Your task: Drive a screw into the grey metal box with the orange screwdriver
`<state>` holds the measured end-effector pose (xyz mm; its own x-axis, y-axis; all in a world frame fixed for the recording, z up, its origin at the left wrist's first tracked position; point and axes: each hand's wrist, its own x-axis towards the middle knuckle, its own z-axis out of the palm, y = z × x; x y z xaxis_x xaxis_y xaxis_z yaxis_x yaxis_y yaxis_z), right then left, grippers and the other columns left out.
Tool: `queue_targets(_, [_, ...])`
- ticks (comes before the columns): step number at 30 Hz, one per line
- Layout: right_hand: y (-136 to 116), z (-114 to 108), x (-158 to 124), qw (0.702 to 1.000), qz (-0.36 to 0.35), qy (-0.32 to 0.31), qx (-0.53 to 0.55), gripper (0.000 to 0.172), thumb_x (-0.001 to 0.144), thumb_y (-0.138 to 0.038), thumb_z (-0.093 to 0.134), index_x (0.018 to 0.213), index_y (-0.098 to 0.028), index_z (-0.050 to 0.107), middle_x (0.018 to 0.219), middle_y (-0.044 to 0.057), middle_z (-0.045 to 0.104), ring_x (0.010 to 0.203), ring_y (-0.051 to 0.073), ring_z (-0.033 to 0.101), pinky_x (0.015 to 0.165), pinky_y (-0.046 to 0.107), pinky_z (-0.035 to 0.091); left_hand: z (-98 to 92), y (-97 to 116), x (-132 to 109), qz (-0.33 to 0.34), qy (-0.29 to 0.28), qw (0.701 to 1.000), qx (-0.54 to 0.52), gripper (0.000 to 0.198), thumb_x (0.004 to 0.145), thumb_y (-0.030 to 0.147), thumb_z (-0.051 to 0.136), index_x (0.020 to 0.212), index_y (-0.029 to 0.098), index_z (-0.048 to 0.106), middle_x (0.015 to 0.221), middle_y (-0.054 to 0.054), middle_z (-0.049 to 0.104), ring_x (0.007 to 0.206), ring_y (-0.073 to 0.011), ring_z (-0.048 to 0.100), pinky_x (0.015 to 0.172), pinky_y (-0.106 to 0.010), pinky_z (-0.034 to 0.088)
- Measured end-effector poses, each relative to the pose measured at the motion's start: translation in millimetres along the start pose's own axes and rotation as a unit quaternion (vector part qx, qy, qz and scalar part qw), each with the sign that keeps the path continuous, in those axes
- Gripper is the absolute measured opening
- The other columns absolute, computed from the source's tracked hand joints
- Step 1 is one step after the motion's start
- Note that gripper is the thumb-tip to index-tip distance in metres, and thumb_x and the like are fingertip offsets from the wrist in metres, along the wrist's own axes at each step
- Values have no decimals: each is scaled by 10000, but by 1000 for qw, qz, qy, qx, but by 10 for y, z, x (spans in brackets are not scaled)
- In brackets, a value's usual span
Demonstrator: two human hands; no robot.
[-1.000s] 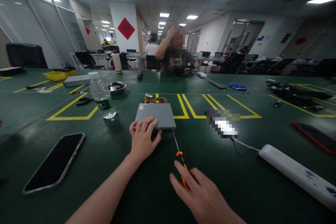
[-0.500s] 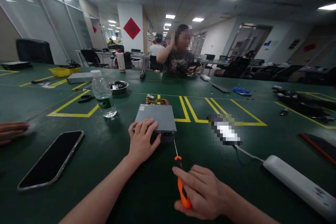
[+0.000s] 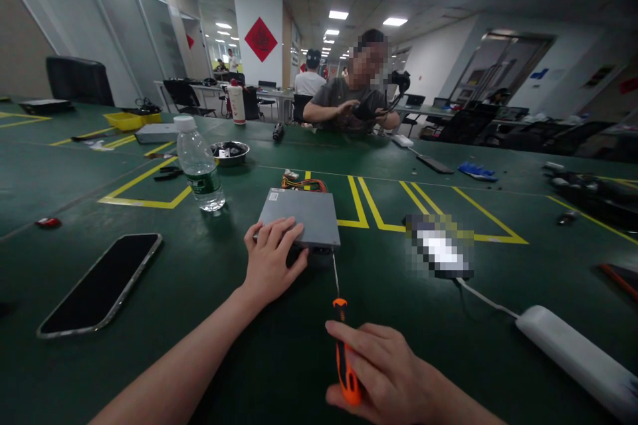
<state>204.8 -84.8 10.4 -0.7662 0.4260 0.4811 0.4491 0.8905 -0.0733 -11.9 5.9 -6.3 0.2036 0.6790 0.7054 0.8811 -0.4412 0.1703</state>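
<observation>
A grey metal computer power supply (image 3: pixel 304 212) lies flat on the green table, its bundle of coloured wires (image 3: pixel 305 182) at the far side. My left hand (image 3: pixel 274 255) grips its near left part, fingers over the top and thumb against the front face. In my right hand (image 3: pixel 381 368) is a screwdriver with an orange and black handle (image 3: pixel 341 352), held by the thumb and fingers. Its thin shaft points away from me, and the tip meets the front face near the right corner. Whether it sits in a screw is too small to tell.
A phone (image 3: pixel 102 282) and a water bottle (image 3: pixel 200 169) stand to the left, with a metal bowl (image 3: pixel 232 154) behind. On the right are a blurred-out device (image 3: pixel 438 249) and its cable to a white power strip (image 3: pixel 573 348). A person (image 3: pixel 349 96) sits opposite.
The view has shifted slightly. The screwdriver handle has turned in my right hand. Another person's hand at the left edge is gone, showing a red object. The person opposite has lowered a raised hand.
</observation>
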Motion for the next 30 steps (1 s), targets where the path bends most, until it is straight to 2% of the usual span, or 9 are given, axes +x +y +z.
queue_targets(3, [19, 71, -45, 1000, 15, 5, 23, 286, 795, -457, 571, 892, -190, 610, 1029, 136, 662, 732, 178, 668, 696, 292, 532, 2, -1, -2, 2, 2, 1000, 0, 341, 797, 345, 527, 1128, 260, 528, 1204, -51, 567, 1132, -239, 470, 984, -450, 224])
queue_targets(5, [25, 70, -35, 1000, -12, 14, 24, 350, 838, -482, 477, 977, -178, 582, 1031, 147, 654, 822, 191, 659, 722, 308, 527, 4, -5, -6, 3, 2, 1000, 0, 343, 796, 347, 530, 1127, 256, 528, 1204, -53, 567, 1133, -242, 469, 981, -453, 224])
queue_targets(9, [3, 32, 53, 996, -80, 35, -34, 387, 929, -394, 275, 1083, -158, 540, 980, 167, 655, 817, 194, 652, 635, 318, 529, 6, -7, -12, 2, 2, 1000, -5, 335, 797, 342, 533, 1122, 260, 530, 1211, -51, 566, 1134, -243, 469, 984, -456, 221])
queue_targets(13, [-19, 92, 100, 992, -85, 82, -38, 352, 903, -433, 414, 950, -111, 549, 937, 161, 665, 678, 150, 644, 622, 275, 519, -4, -3, -9, 2, 2, 1000, -5, 330, 801, 346, 529, 1120, 262, 530, 1202, -50, 571, 1134, -242, 470, 980, -455, 226])
queue_targets(16, [-7, 161, 86, 991, -81, 105, -28, 342, 864, -444, 499, 916, -106, 524, 918, 153, 666, 749, 159, 647, 682, 269, 515, -15, 3, -3, 4, 3, 1000, -3, 325, 801, 343, 528, 1114, 258, 532, 1196, -49, 574, 1128, -239, 475, 978, -453, 230])
queue_targets(21, [-17, 97, 94, 995, -64, 60, -37, 378, 902, -454, 370, 1066, -146, 515, 958, 144, 650, 839, 185, 637, 689, 311, 514, -21, 8, -3, 5, -1, 1000, -3, 328, 804, 347, 525, 1120, 258, 529, 1201, -51, 572, 1127, -240, 473, 972, -454, 231])
queue_targets(24, [-58, 37, 133, 995, -63, 40, -62, 372, 928, -426, 314, 1074, -174, 545, 950, 134, 658, 787, 176, 643, 654, 315, 515, -19, 3, -5, 2, -4, 1000, -4, 327, 808, 351, 521, 1121, 259, 527, 1208, -54, 567, 1134, -241, 467, 976, -453, 228])
queue_targets(27, [-86, 64, 153, 993, -65, 77, -60, 345, 907, -436, 411, 955, -133, 570, 964, 153, 661, 709, 142, 643, 647, 277, 509, -17, -3, -5, 3, -2, 1000, -6, 331, 805, 350, 525, 1123, 258, 527, 1207, -58, 567, 1138, -242, 464, 983, -455, 224])
queue_targets(30, [-79, 129, 132, 989, -64, 121, -49, 272, 874, -396, 503, 847, -128, 542, 898, 142, 677, 764, 142, 651, 695, 254, 502, -16, -5, -3, 5, -2, 1000, -6, 329, 808, 349, 521, 1123, 253, 527, 1203, -56, 568, 1138, -238, 465, 985, -456, 221])
